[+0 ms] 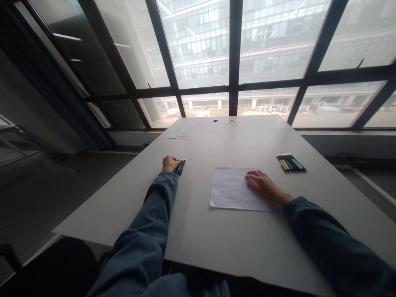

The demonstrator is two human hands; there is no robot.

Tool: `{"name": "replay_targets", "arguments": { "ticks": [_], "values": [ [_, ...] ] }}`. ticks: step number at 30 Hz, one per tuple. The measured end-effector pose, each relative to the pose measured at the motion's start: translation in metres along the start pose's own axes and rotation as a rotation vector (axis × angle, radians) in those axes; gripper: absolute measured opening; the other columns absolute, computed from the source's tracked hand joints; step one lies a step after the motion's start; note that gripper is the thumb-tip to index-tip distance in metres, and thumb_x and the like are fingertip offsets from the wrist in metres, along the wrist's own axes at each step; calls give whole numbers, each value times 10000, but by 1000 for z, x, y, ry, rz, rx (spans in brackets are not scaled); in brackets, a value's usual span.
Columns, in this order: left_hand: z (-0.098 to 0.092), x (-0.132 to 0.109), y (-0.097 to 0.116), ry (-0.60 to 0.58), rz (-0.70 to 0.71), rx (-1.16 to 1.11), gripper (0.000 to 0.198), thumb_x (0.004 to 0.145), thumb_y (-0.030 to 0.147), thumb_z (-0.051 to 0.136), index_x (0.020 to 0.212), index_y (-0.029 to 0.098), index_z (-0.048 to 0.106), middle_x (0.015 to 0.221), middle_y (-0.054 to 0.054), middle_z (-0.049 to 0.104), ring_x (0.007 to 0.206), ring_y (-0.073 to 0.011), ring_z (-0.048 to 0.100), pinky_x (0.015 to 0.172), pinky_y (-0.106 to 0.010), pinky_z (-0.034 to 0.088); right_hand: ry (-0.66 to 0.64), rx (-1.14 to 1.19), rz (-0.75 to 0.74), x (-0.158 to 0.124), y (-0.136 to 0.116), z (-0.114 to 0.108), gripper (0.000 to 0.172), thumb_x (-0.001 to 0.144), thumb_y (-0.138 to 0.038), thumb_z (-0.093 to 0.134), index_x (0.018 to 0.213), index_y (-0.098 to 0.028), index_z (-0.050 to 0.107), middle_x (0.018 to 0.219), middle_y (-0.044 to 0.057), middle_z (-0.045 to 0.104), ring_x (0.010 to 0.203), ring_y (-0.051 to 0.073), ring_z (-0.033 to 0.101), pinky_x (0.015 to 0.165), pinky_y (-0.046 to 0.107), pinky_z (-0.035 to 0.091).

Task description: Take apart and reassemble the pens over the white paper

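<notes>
My left hand [169, 163] is at the left side of a small row of dark pens [181, 166] lying side by side, one with blue on it. Its fingers are curled in a pinch at the nearest pen, and the fingertips are partly hidden. On the right, my right hand [262, 185] rests with fingers stretched out on a sheet of white paper [228, 189]. The hand covers part of the sheet's right side.
Further right lies a row of several markers [291, 163] with yellow, green and grey parts. More papers [179, 131] lie at the white table's [198, 231] far left corner. Windows [201, 45] stand behind the table, and a black chair [58, 264] is at lower left.
</notes>
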State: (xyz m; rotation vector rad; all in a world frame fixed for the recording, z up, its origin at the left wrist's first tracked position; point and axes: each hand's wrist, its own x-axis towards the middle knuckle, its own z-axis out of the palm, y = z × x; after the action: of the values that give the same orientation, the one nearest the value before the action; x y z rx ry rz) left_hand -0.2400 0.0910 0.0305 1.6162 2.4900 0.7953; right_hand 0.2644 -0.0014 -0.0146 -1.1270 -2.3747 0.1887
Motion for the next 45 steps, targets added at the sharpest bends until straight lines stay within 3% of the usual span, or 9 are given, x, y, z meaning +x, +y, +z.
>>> {"name": "replay_targets", "arguments": {
  "ticks": [5, 8, 12, 18, 23, 26, 30, 37, 45],
  "values": [
    [-32, 8, 2, 19, -13, -53, 286, 593, 177, 789, 874, 129, 769, 855, -118, 752, 928, -278, 693, 884, -350, 536, 6, 0, 0, 0, -1, -1, 312, 909, -331, 578, 1192, -236, 670, 1253, 102, 627, 1173, 271, 545, 1031, 453, 432],
    [-53, 7, 17, -19, -23, -241, 469, 606, 181, 773, 1069, 115, 743, 791, -80, 731, 774, -221, 696, 791, -323, 570, 5, -4, -2, 0, -5, -4, 305, 913, -322, 575, 1190, -232, 667, 1254, 104, 625, 1171, 272, 543, 1024, 447, 435],
    [-75, -13, 57, -216, 97, -652, 575, 643, 256, 755, 1196, 117, 683, 795, -40, 701, 676, -146, 658, 728, -317, 587, 3, -18, -17, 0, -10, -9, 289, 916, -311, 573, 1181, -238, 666, 1233, 102, 633, 1164, 271, 548, 1016, 438, 434],
    [-89, -66, 126, -528, 305, -834, 546, 669, 330, 772, 1169, 156, 637, 784, -9, 659, 692, -133, 641, 732, -311, 577, 85, -47, -31, 3, -23, -18, 287, 927, -335, 574, 1177, -225, 661, 1216, 121, 644, 1143, 289, 559, 1000, 469, 424],
    [-46, -118, 174, -658, 389, -1093, 492, 697, 327, 768, 1095, 213, 502, 791, 25, 618, 705, -130, 658, 750, -336, 582, 274, 137, 58, 2, -46, -14, 310, 984, -381, 468, 1177, -208, 639, 1050, 109, 690, 983, 253, 625, 905, 407, 478],
    [-4, -149, 193, -593, 347, -1285, 454, 732, 325, 756, 1029, 220, 429, 810, 31, 614, 745, -130, 677, 800, -349, 580, 343, 313, 138, 1, -59, -7, 357, 998, -399, 420, 1239, -198, 592, 921, 76, 693, 799, 207, 638, 758, 338, 506],
    [37, -175, 196, -513, 337, -1321, 424, 786, 393, 721, 1008, 223, 402, 873, 5, 633, 817, -147, 696, 846, -374, 578, 450, 492, 277, 5, -64, -1, 322, 985, -406, 427, 1087, -201, 654, 813, 48, 688, 682, 184, 618, 668, 306, 500],
    [52, -174, 172, -351, 478, -1050, 322, 703, 370, 802, 852, 171, 597, 752, -16, 679, 707, -161, 689, 696, -294, 571, 664, 605, 402, 16, -46, 4, 268, 884, -366, 568, 998, -187, 731, 851, 71, 681, 729, 200, 618, 676, 322, 515],
    [63, -167, 163, -285, 486, -961, 292, 801, 404, 716, 946, 151, 729, 799, -68, 753, 711, -186, 712, 716, -327, 587, 782, 851, 486, 24, -32, 8, 300, 810, -400, 663, 988, -162, 708, 744, 38, 679, 642, 170, 625, 619, 311, 521]
  ]
}}
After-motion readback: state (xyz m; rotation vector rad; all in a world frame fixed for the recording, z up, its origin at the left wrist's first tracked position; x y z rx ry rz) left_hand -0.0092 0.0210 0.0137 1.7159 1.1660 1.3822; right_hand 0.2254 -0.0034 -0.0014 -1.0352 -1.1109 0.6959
